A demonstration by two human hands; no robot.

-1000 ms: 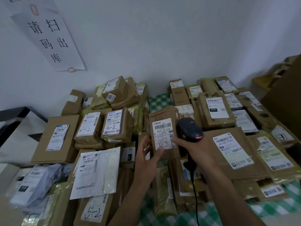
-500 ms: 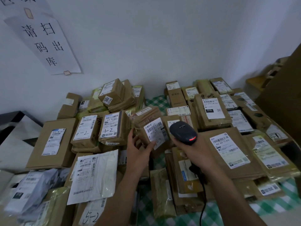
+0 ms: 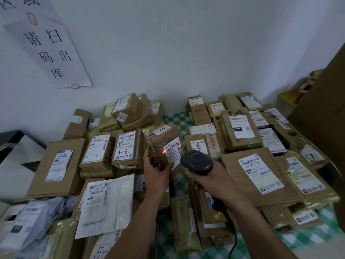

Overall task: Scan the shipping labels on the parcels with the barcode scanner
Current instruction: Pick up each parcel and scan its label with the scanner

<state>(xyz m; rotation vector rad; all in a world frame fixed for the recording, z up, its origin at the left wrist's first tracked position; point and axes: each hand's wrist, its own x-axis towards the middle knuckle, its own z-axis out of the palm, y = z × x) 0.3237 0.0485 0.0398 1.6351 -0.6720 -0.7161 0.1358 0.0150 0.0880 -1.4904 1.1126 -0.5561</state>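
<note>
At frame centre your left hand grips the tilted parcel, your right hand wraps the barcode scanner just beside it, and with the red dot at the left edge of the shipping label, the scan could miss.

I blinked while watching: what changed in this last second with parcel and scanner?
The left hand tilted its parcel, turning the label toward the scanner; the top's 3004 sticker came into view. A red dot now falls at the label's edge. Both hands kept their grips, the right hand on the scanner; the piled parcels stayed put.
</note>
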